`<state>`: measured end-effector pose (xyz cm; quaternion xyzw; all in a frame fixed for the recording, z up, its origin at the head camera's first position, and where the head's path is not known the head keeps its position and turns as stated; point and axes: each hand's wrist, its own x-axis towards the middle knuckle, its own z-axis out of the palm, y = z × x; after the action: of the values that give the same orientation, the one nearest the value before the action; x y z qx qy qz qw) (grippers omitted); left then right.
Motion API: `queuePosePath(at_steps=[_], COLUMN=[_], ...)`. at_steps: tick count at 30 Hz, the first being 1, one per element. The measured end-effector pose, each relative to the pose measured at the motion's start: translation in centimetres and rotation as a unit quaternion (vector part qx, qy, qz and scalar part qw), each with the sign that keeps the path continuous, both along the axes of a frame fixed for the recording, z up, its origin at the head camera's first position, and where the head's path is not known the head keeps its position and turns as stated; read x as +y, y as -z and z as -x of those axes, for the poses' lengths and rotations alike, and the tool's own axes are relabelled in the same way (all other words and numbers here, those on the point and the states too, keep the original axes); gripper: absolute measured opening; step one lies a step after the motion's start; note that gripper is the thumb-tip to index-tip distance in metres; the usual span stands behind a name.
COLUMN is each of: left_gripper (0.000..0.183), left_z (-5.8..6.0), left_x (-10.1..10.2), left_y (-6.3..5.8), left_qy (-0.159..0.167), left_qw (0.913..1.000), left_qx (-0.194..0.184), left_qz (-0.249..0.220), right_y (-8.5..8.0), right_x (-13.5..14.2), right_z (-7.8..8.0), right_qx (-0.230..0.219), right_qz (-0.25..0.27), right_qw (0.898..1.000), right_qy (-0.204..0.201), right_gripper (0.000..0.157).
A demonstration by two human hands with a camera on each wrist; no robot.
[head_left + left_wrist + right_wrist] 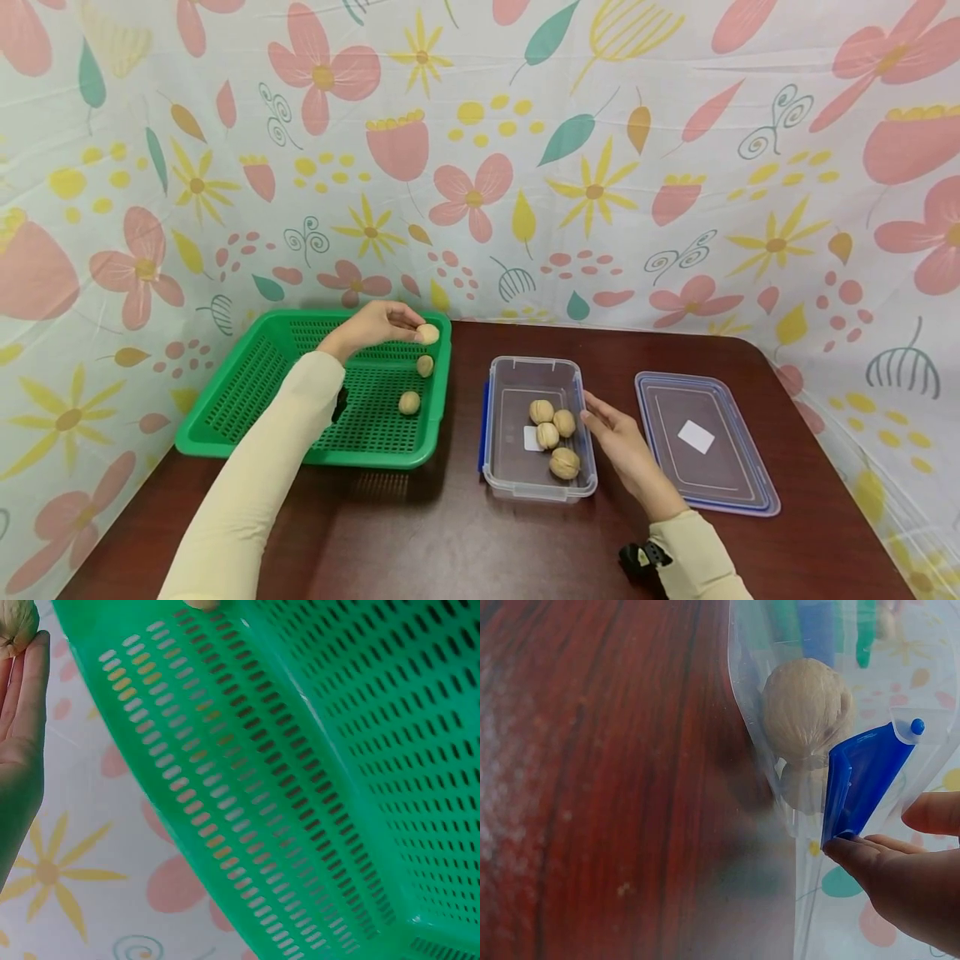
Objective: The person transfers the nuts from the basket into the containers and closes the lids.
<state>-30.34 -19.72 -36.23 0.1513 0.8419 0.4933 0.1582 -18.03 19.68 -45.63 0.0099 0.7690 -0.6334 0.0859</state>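
Note:
My left hand (380,323) pinches a walnut (427,334) between thumb and fingertips, over the far right rim of the green basket (442,392). Inside this basket two more walnuts (409,403) lie toward the right side. The fingers of my right hand (621,437) touch the right side of a clear plastic container (510,481). In the right wrist view, its fingertips meet a blue latch flap (866,780) hanging on the container's side, with the thumb apart from them. Several walnuts (565,463) sit in the container, mostly along its right half.
A clear lid (727,475) with a blue seal lies flat to the right of the container, a white square on it. Everything stands on a dark red-brown table (450,533). A flower-patterned cloth (480,250) hangs behind the table and along its sides.

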Motion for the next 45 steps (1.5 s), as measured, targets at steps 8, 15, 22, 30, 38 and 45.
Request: queuePosePath(at_steps=[8, 15, 22, 30, 38, 45], left_gripper=[0.029, 0.027, 0.027, 0.027, 0.026, 0.026], left_z=[-0.3, 0.0, 0.0, -0.4, -0.8, -0.9], left_x=[3.1, 6.2, 9.4, 13.4, 16.6, 18.6], left_y=[-1.7, -2.5, -3.0, -3.2, -2.5, -1.2], left_qy=[-0.004, 0.000, 0.008, 0.029, 0.045, 0.048], left_qw=[0.9998, 0.9988, 0.9972, 0.9952, 0.9959, 0.9964], left_qx=[0.017, 0.025, 0.034, 0.050, 0.036, 0.042], left_qz=[-0.008, -0.043, -0.066, -0.079, -0.070, -0.056], right_y=[-0.1, -0.2, -0.2, -0.1, -0.1, 0.0], right_x=[0.0, 0.1, 0.0, 0.1, 0.1, 0.1], right_z=[-0.1, -0.1, -0.1, -0.1, 0.0, 0.1], right_qx=[-0.004, -0.007, -0.010, -0.004, -0.004, 0.000], right_qz=[0.002, 0.001, 0.003, 0.006, 0.001, 0.001], right_qw=[1.000, 1.000, 1.000, 1.000, 1.000, 1.000], right_qy=[0.003, 0.005, 0.001, -0.001, -0.001, -0.001], right_gripper=[0.050, 0.050, 0.050, 0.050, 0.050, 0.050])
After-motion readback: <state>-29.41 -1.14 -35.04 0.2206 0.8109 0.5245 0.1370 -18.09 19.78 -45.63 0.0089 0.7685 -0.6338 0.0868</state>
